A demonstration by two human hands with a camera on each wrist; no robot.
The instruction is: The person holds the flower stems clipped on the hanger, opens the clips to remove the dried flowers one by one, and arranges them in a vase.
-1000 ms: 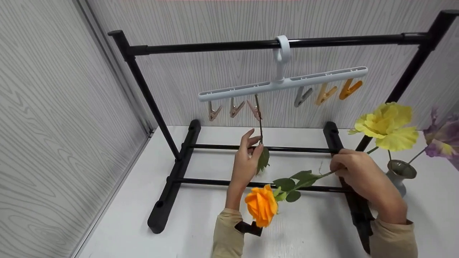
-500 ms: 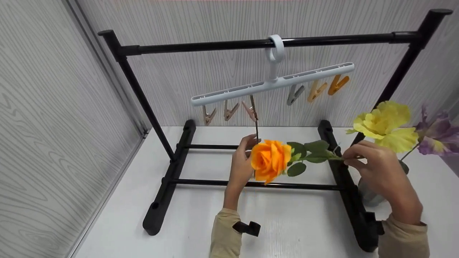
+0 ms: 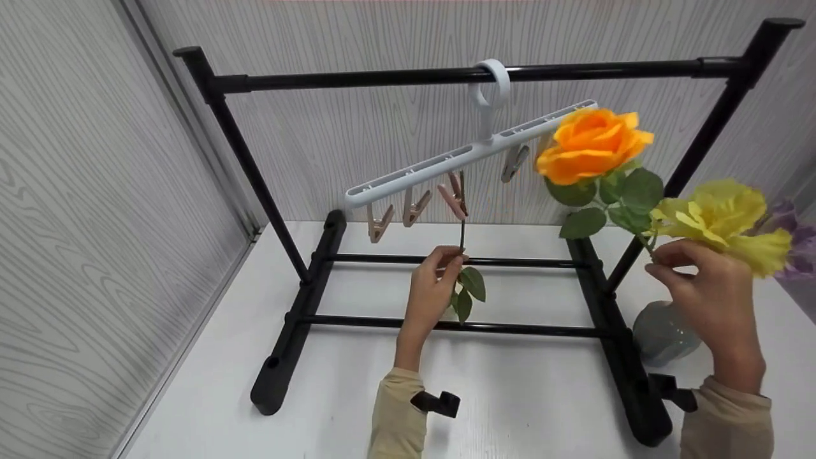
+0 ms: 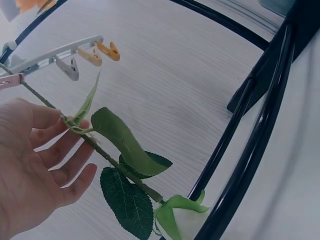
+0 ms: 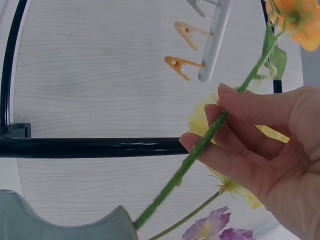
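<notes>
In the head view my left hand [image 3: 431,287] pinches the dark stem [image 3: 462,236] of an upside-down flower with green leaves [image 3: 470,290]. A pink clothespin [image 3: 454,201] on the white clip hanger [image 3: 421,171] meets the stem's upper end. The left wrist view shows that flower's white head [image 4: 189,222] hanging low. My right hand [image 3: 714,299] holds an orange artificial rose [image 3: 593,145] by its green stem [image 5: 175,177], bloom up. The stem's lower end reaches the rim of the grey vase [image 5: 65,225]; I cannot tell whether it is inside.
The hanger hooks over the top bar [image 3: 382,78] of a black rack. A yellow flower [image 3: 720,220] and a purple flower [image 3: 790,236] stand at the right. Other clothespins, such as a grey one [image 3: 514,164], hang along the hanger. Two low crossbars [image 3: 535,329] join the rack's feet.
My right hand has moved right and swung the orange rose from low in the middle to upright at the upper right. The hanger has turned slightly. My left hand stays at the hanging stem.
</notes>
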